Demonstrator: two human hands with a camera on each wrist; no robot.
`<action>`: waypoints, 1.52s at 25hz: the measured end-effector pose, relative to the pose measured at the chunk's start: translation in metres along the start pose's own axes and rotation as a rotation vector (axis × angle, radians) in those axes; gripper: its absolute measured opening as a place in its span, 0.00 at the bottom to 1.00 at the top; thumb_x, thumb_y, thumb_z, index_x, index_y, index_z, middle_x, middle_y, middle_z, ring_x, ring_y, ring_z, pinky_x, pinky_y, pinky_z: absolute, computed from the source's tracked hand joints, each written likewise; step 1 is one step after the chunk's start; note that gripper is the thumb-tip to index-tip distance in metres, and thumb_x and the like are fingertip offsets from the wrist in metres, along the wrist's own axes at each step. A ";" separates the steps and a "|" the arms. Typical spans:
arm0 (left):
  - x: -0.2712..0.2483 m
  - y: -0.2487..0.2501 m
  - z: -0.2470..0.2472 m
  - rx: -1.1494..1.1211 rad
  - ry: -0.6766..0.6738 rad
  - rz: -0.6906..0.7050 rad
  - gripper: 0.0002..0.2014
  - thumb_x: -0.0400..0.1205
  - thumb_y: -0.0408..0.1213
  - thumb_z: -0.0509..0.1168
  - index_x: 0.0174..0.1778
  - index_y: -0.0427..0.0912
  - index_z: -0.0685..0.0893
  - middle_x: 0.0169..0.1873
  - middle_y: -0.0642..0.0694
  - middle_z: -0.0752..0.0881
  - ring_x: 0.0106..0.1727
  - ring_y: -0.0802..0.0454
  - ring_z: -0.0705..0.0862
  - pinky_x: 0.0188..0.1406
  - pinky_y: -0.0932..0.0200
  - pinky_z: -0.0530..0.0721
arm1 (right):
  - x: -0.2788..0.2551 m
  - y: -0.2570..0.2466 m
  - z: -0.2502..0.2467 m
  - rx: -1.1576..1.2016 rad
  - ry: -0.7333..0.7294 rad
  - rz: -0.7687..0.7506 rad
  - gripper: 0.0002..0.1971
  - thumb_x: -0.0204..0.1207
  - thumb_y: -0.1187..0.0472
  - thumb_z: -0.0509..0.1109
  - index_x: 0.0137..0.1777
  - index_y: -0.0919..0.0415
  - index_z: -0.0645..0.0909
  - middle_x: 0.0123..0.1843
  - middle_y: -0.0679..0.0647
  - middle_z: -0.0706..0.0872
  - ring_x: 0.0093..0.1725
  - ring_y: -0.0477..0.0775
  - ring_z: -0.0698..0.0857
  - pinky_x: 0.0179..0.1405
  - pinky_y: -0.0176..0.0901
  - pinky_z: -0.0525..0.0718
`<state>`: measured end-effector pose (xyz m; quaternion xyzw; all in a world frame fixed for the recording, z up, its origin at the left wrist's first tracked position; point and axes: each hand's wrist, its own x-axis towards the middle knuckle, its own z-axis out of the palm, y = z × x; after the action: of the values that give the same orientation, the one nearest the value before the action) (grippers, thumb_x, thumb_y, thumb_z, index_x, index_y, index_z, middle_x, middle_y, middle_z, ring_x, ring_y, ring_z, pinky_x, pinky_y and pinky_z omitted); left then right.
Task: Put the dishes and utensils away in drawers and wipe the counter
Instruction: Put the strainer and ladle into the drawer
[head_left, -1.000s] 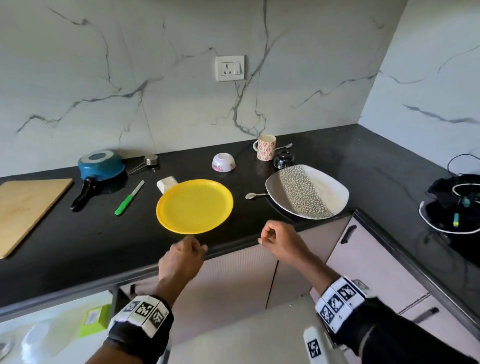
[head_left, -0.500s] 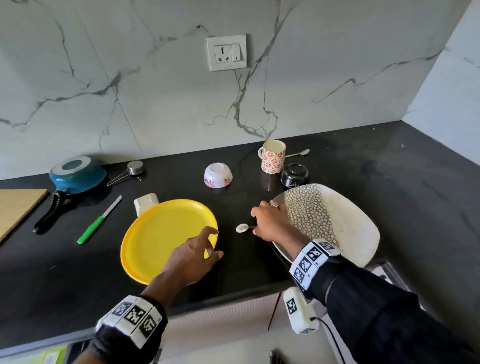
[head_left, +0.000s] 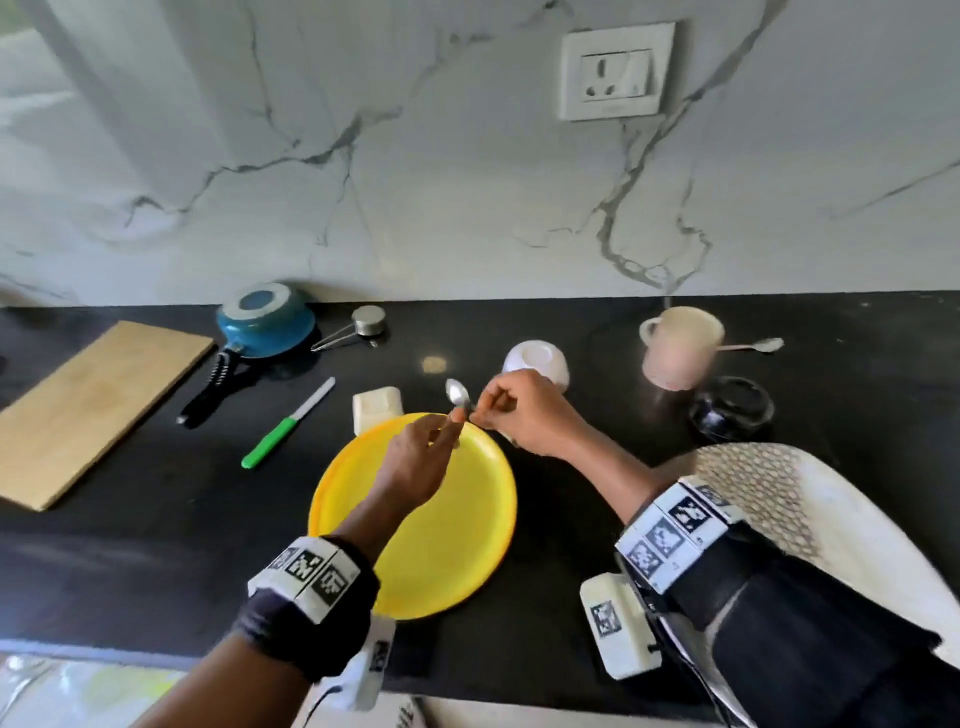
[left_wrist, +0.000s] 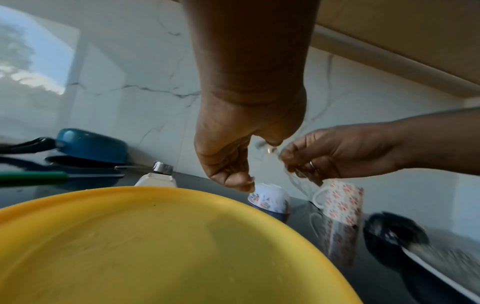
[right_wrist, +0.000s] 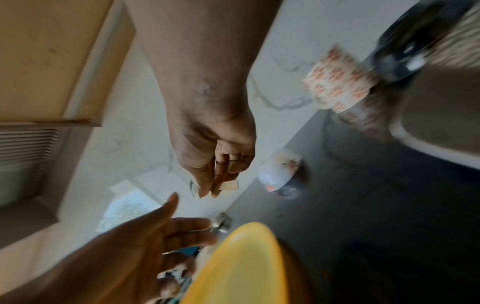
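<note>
A small metal spoon is lifted above the far rim of the yellow plate, which lies flat on the black counter. My right hand pinches the spoon's handle between thumb and fingers. My left hand hovers over the plate with its fingertips right by the spoon's neck. In the right wrist view the left hand shows straight, spread fingers with a gap to the spoon. The left wrist view blurs the spoon.
Along the back stand a floral mug with a second spoon behind it, an upturned white bowl and a small black bowl. A large dotted plate lies right. Left: green-handled knife, blue pan, cutting board.
My right hand took the spoon off the counter beside the dotted plate and carried it up and left over the yellow plate. My left hand rose from the plate's rim toward the spoon.
</note>
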<state>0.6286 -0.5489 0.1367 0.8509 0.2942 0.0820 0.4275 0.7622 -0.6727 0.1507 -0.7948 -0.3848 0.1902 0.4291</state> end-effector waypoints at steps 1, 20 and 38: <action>0.009 -0.003 -0.010 -0.057 0.041 0.016 0.27 0.82 0.66 0.53 0.43 0.48 0.87 0.43 0.50 0.90 0.42 0.47 0.87 0.41 0.52 0.82 | 0.012 -0.017 0.010 0.023 0.016 -0.058 0.05 0.71 0.61 0.80 0.38 0.56 0.86 0.35 0.47 0.88 0.34 0.42 0.84 0.36 0.40 0.85; 0.076 -0.192 -0.200 -0.047 0.346 -0.254 0.19 0.84 0.59 0.58 0.35 0.53 0.82 0.22 0.53 0.78 0.26 0.51 0.77 0.28 0.55 0.73 | 0.301 -0.041 0.167 -0.757 -0.131 0.076 0.35 0.74 0.51 0.74 0.80 0.48 0.66 0.75 0.64 0.66 0.72 0.71 0.72 0.69 0.58 0.77; -0.055 -0.187 -0.216 -0.380 0.375 -0.325 0.15 0.82 0.48 0.70 0.32 0.46 0.79 0.25 0.55 0.75 0.26 0.60 0.71 0.29 0.60 0.70 | 0.062 -0.158 0.231 -0.144 -0.396 -0.274 0.27 0.59 0.54 0.87 0.59 0.47 0.85 0.55 0.47 0.86 0.55 0.46 0.83 0.59 0.37 0.79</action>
<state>0.4187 -0.3469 0.1320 0.6677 0.4795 0.2217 0.5246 0.5844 -0.4483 0.1543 -0.7109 -0.5781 0.2543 0.3094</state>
